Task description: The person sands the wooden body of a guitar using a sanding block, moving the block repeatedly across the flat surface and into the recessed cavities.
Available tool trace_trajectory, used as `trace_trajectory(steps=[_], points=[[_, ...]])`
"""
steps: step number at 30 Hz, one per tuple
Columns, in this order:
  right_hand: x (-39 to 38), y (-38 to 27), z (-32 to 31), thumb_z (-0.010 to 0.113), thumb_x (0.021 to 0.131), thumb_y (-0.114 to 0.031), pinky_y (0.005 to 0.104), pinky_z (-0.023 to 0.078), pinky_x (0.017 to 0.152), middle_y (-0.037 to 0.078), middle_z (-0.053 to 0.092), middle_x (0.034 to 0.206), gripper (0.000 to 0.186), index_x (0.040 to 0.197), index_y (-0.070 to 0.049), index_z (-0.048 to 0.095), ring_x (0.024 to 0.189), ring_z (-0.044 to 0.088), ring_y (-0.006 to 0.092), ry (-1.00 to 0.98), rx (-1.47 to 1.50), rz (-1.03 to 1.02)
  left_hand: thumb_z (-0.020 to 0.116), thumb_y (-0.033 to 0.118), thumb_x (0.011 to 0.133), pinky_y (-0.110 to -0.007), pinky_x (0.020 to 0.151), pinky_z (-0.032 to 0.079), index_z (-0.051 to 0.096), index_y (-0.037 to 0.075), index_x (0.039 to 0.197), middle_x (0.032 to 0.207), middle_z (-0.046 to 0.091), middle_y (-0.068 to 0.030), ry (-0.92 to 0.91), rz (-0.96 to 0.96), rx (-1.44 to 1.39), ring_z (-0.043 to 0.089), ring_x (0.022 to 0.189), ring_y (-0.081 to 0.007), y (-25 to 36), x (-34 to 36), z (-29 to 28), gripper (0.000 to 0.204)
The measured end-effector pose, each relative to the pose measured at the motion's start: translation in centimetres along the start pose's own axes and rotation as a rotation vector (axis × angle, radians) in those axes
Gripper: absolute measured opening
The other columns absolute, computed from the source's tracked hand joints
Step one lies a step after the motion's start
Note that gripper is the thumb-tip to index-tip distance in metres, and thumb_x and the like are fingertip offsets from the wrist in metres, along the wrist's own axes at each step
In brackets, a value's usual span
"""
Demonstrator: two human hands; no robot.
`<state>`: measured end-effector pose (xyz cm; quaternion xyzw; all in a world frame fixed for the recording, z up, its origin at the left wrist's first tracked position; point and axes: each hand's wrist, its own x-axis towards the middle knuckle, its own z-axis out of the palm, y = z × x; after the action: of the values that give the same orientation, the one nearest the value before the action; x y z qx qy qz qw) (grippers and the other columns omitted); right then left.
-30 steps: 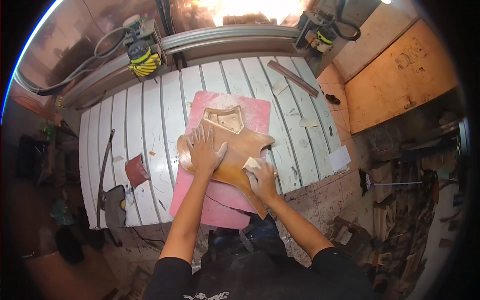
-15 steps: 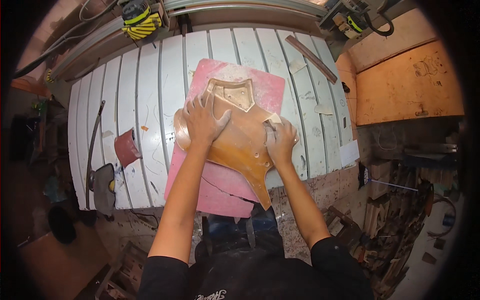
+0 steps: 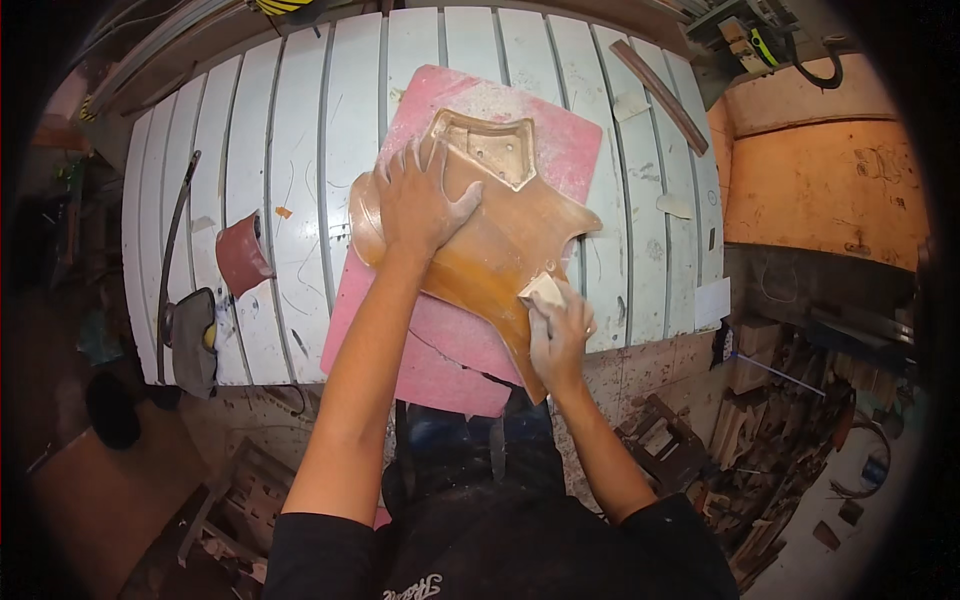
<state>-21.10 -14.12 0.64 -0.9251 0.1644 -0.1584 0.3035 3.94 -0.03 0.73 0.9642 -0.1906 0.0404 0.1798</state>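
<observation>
A brown wooden guitar body (image 3: 490, 240) with an amber sheen on its near side lies on a dusty pink pad (image 3: 450, 350). Its far end has a routed cavity (image 3: 500, 150) with small holes in it. My left hand (image 3: 420, 205), dusted white, rests flat on the wood left of the cavity, fingers spread. In my right hand (image 3: 562, 325) is a folded piece of cream sandpaper (image 3: 541, 291), pressed to the narrowing near-right part of the body. My right fingertips are partly hidden behind it.
Beneath the pad is a white slatted table (image 3: 300, 170). At left lie a curled reddish-brown abrasive sheet (image 3: 243, 256), a dark sanding tool (image 3: 195, 340) and a long dark strip (image 3: 178, 225). A brown wooden stick (image 3: 660, 97) lies far right; wood offcuts (image 3: 760, 420) fill the lower right.
My right hand has slid with the sandpaper toward me, from the body's right-hand curve to its narrowing near part. My left hand stays on the wood. The whole view has shifted slightly.
</observation>
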Motion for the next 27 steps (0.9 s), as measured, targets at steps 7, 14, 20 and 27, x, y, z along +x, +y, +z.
trace_trajectory(steps=[7, 14, 20, 27], points=[[7.1, 2.5, 1.9, 0.073, 0.095, -0.015, 0.0518, 0.038, 0.11, 0.016, 0.064, 0.142, 0.012, 0.106, -0.012, 0.078, 0.129, 0.055, 0.0387, 0.105, -0.09, 0.034, 0.069, 0.063, 0.088, -0.058, 0.124, 0.028, 0.052, 0.012, 0.157, 0.155, 0.052, -0.0227, 0.025, 0.036, 0.012, 0.047, 0.144, -0.0395, 0.1, 0.2, 0.3, 0.086], [7.7, 1.8, 1.5, 0.075, 0.093, -0.009, 0.0489, 0.04, 0.111, 0.02, 0.067, 0.137, 0.012, 0.105, -0.01, 0.078, 0.126, 0.058, 0.0395, 0.099, -0.122, 0.031, 0.068, 0.065, 0.087, -0.059, 0.126, 0.026, 0.055, 0.013, 0.156, 0.157, 0.052, -0.0211, 0.011, 0.008, -0.005, 0.046, 0.147, -0.0376, 0.4, 0.3, 0.4, 0.087], [0.9, 0.9, 0.6, 0.071, 0.096, -0.013, 0.0513, 0.041, 0.107, 0.018, 0.065, 0.139, 0.011, 0.105, -0.01, 0.078, 0.122, 0.057, 0.0423, 0.083, -0.013, -0.048, 0.069, 0.062, 0.088, -0.058, 0.123, 0.029, 0.055, 0.012, 0.155, 0.156, 0.052, -0.0214, -0.004, -0.006, 0.013, 0.047, 0.145, -0.0392, 0.2, 0.2, -0.2, 0.086], [8.0, 1.0, 1.7, 0.071, 0.094, -0.013, 0.0565, 0.04, 0.105, 0.022, 0.066, 0.132, 0.015, 0.106, -0.008, 0.078, 0.118, 0.056, 0.0452, 0.128, -0.049, 0.029, 0.072, 0.06, 0.087, -0.059, 0.12, 0.031, 0.055, 0.011, 0.155, 0.153, 0.053, -0.0213, 0.064, 0.025, 0.021, 0.048, 0.142, -0.0416, -0.1, 0.4, 0.8, 0.085]])
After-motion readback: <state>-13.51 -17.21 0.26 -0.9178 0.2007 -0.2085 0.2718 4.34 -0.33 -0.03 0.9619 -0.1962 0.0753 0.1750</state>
